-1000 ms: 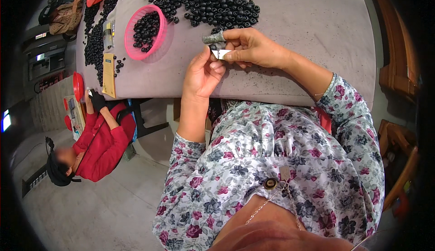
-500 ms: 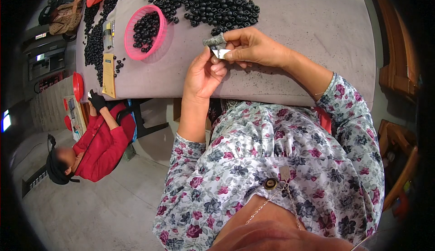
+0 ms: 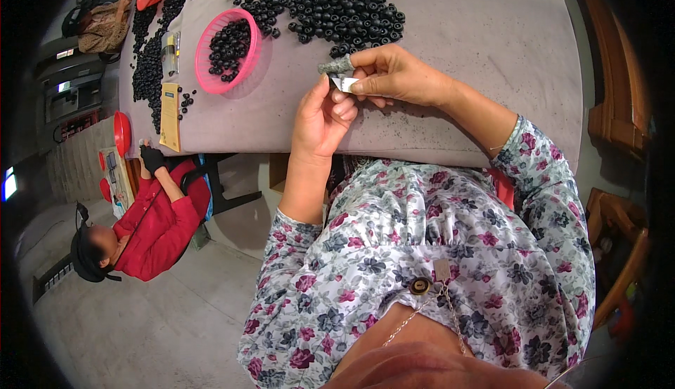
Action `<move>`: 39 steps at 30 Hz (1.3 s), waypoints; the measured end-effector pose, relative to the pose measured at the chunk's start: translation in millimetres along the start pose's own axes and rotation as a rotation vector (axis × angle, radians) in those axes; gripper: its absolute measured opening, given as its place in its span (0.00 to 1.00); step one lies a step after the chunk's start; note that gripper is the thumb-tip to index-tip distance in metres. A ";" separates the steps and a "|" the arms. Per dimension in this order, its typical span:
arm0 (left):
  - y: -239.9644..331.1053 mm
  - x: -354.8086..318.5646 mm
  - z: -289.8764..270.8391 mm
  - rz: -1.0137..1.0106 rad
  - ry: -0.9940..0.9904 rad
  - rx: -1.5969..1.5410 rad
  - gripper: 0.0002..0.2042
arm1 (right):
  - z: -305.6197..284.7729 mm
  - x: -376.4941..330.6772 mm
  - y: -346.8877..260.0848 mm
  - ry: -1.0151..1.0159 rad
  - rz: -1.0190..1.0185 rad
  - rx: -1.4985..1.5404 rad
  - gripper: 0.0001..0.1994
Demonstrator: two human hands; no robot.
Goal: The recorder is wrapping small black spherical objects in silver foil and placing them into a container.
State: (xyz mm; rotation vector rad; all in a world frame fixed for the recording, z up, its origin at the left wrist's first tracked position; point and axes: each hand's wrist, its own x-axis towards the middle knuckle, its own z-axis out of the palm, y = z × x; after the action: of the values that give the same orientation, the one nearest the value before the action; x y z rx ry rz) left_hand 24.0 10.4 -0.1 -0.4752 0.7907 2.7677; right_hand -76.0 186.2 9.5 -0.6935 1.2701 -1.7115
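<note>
My two hands meet above the near part of the table. The right hand [image 3: 401,76] is closed, its thumb pinching a small folded white strip [image 3: 346,85] that looks like paper. A rough grey wrap [image 3: 336,66] covers the tip of its index finger. Facing it, my left hand [image 3: 318,118] is closed with thumb and fingers together at the strip. A small black piece [image 3: 333,79] shows at the left fingertips, mostly hidden by the fingers. Beyond the hands lies a large heap of black beads [image 3: 337,9] with holes.
A pink basket [image 3: 204,69] holding black beads stands left of the heap. More small black beads [image 3: 148,73] lie along the left edge, beside a yellow-brown card [image 3: 169,118]. Dark specks dot the grey tablecloth [image 3: 492,37]. A person in red [image 3: 165,227] sits at left.
Both hands have shifted very slightly, still pressed together around the white strip. At the left, the other person's gloved hands have moved a little.
</note>
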 end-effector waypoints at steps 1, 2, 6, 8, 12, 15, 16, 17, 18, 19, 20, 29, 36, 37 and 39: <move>-0.6 0.3 -0.2 0.010 0.001 -0.001 0.12 | -0.5 0.3 -0.1 0.000 0.011 0.000 0.07; -1.1 0.5 -0.1 0.021 0.002 -0.001 0.12 | -0.9 0.7 -0.3 0.000 0.021 -0.001 0.07; -4.4 1.7 1.0 0.038 -0.003 -0.055 0.12 | -2.6 1.8 0.1 -0.006 0.046 0.027 0.06; -5.2 1.7 0.7 0.045 0.003 -0.056 0.11 | -2.5 2.6 -0.1 0.001 0.057 0.042 0.07; -5.0 1.5 -0.6 0.039 -0.013 -0.052 0.11 | -2.5 3.8 4.0 0.056 0.058 0.013 0.07; -5.4 1.0 0.2 0.036 -0.016 -0.041 0.11 | -6.3 6.0 8.3 0.049 0.070 0.076 0.07; -5.7 1.3 1.8 0.037 -0.015 -0.042 0.11 | -6.2 5.6 8.0 0.049 0.071 0.087 0.06; -5.6 1.7 2.8 0.039 -0.015 -0.043 0.11 | -6.2 5.4 7.4 0.048 0.072 0.098 0.06; -5.3 2.0 2.5 0.037 -0.021 -0.048 0.11 | -6.1 5.4 7.0 0.047 0.073 0.109 0.06; -4.9 2.3 2.0 0.036 -0.027 -0.053 0.11 | -5.9 5.4 6.8 0.041 0.067 0.119 0.06; -4.6 2.6 1.7 0.034 -0.032 -0.058 0.11 | -5.7 5.2 6.8 0.036 0.061 0.129 0.06; -3.5 3.9 -5.6 0.054 -0.028 -0.052 0.12 | -2.0 1.4 -2.8 -0.029 0.044 0.054 0.07; -3.2 2.9 -3.2 0.015 -0.040 -0.085 0.12 | -3.6 1.9 0.4 -0.024 0.034 0.055 0.06; -2.8 2.7 -3.3 0.011 -0.041 -0.088 0.12 | -3.9 2.2 1.1 -0.026 0.030 0.056 0.05; -2.6 2.5 -3.9 0.007 -0.047 -0.085 0.12 | -4.6 2.8 3.3 -0.029 0.021 0.058 0.05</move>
State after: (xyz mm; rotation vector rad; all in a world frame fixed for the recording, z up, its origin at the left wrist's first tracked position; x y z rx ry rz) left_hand 23.3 10.7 -5.4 -0.4221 0.6673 2.8174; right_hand -80.1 185.5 4.8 -0.6670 1.1994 -1.7083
